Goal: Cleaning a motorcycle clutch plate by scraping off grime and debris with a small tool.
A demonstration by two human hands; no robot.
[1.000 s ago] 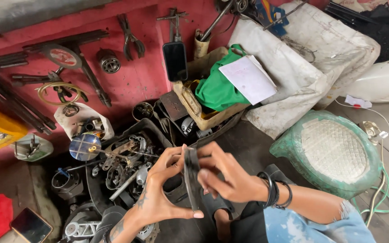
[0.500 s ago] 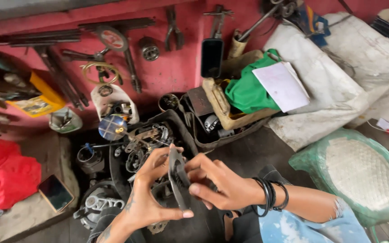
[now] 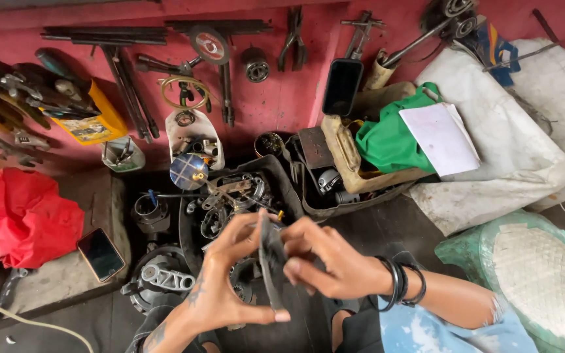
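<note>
Head view, looking straight down: a dark, thin, flat part [image 3: 271, 261], seen edge-on and standing roughly upright, is held between both hands low in the middle of the picture. The left hand [image 3: 220, 287] has its thumb pressed in under the lower end and its fingers curled onto the upper edge, so it is closed round the piece from the left. The right hand [image 3: 325, 261] pinches the upper half from the other side, fingers bent and tight, black bangles [image 3: 400, 282] on the wrist. It looks stiff and fairly light, probably metal or hard rubber, likely greasy, so the edges are the sensible hold, just as both hands have it now; what kind of part it is I cannot tell. Just beyond the fingertips sits a black tray [image 3: 289, 189] of small engine parts, with a round casing [image 3: 158, 281] to the left of the left hand. Farther out, a red cloth [image 3: 21, 216] and a phone [image 3: 101, 253] lie well left; a green bag [image 3: 387, 140] lies beyond the right hand.
</note>
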